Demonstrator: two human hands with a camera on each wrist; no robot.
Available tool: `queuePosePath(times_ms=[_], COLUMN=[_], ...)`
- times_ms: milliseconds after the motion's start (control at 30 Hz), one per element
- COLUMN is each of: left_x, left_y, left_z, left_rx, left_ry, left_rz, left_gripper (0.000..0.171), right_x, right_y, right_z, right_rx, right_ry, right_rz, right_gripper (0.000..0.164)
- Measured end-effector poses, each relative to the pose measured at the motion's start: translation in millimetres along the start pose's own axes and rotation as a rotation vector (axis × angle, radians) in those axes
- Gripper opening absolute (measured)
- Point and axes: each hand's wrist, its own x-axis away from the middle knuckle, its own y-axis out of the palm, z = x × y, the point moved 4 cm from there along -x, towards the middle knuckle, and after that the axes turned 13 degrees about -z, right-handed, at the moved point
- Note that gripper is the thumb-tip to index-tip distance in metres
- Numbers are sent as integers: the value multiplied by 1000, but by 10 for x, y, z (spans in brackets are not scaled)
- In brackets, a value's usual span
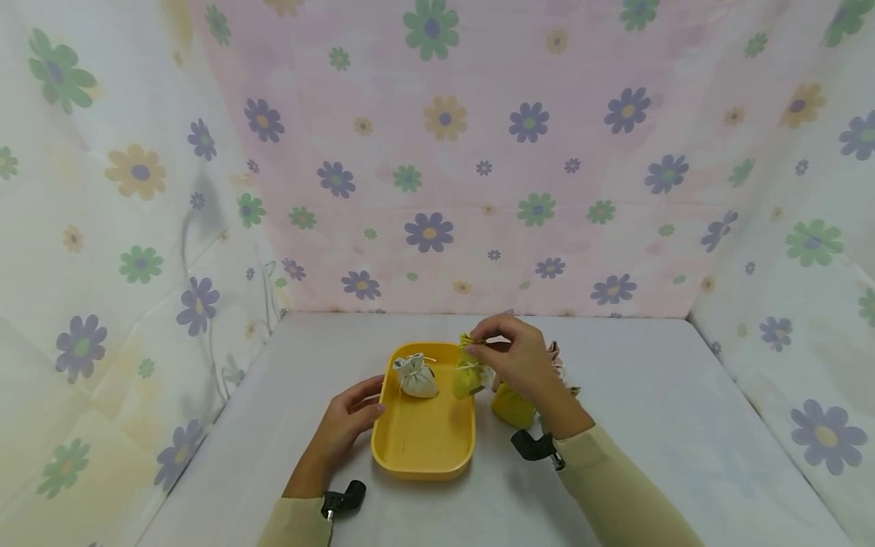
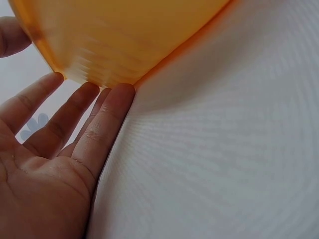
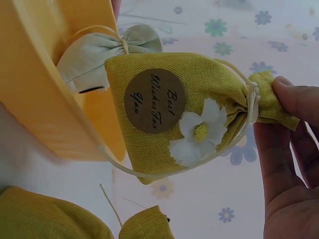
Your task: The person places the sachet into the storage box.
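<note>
My right hand [image 1: 521, 357] pinches a yellow drawstring pouch [image 3: 164, 109] by its gathered neck, and the pouch hangs over the right rim of the yellow tray [image 1: 424, 448]. A round brown label reading "Best Wishes For You" and a white fabric flower [image 3: 202, 132] show on it in the right wrist view. Against the tray's left side rest the fingers of my left hand [image 1: 345, 418], nearly straight; the left wrist view has the fingertips [image 2: 122, 94] touching its outer wall. Inside the tray, toward the back, lies a pale drawstring pouch [image 1: 415, 377].
To the tray's right, another yellow pouch [image 1: 514, 408] sits on the white table [image 1: 273, 395], partly behind my right hand. A pinkish pouch top [image 1: 554, 353] pokes out beyond that hand. Flower-patterned cloth [image 1: 478, 228] encloses the table at the back and sides.
</note>
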Motion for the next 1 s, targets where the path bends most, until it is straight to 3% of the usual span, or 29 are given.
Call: queuePosePath(times_ms=[333, 567, 1000], left_x=[18, 15, 10], left_y=[3, 12, 21], left_z=[43, 37, 34], left_rx=[24, 28, 28], left_ry=[0, -4, -9], left_rz=[-8, -2, -3], left_gripper=[56, 56, 56], right_x=[-112, -155, -271], right_y=[48, 58, 172], right_z=[58, 50, 56], right_rx=[25, 13, -9], right_ry=[-63, -24, -82], right_rz=[14, 28, 5], right_gripper=[14, 13, 12])
